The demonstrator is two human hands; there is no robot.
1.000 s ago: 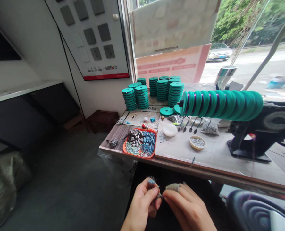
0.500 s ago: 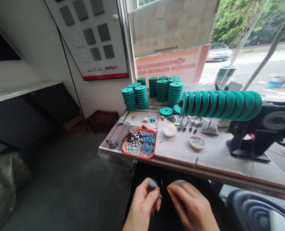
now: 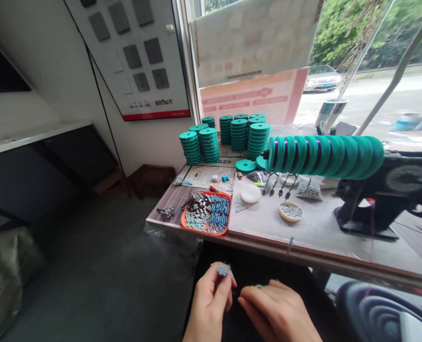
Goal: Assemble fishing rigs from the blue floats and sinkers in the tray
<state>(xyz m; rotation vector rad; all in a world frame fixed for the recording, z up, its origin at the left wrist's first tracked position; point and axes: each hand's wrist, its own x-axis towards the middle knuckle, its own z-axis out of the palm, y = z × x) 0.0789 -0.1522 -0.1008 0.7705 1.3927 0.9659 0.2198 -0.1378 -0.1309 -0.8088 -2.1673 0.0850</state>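
Observation:
Low over my dark lap, my left hand (image 3: 211, 297) pinches a small blue-grey beaded piece (image 3: 223, 270) between thumb and fingers. The piece's lower part is hidden inside the hand. Just to the right, my right hand (image 3: 275, 306) is closed with its fingertips pressed together, close to the left fingers. What those fingertips hold, if anything, is too small to make out. A grey-green band or wrap shows faintly on a right finger. Beyond the hands, an orange tray (image 3: 187, 227) on the table edge holds blue, silver and pale green beads in separate heaps.
Stacked green spools (image 3: 209, 145) stand at the back. More spools (image 3: 324, 154) sit in a row on a black machine (image 3: 370, 204) at right. A shallow dish of grey beads (image 3: 291, 212), a white round lid (image 3: 249, 194) and a dark beaded cluster (image 3: 167, 213) lie on the table.
My right hand has moved left and slightly down, nearer to the left hand. The left hand has shifted a little left, still gripping the beaded piece.

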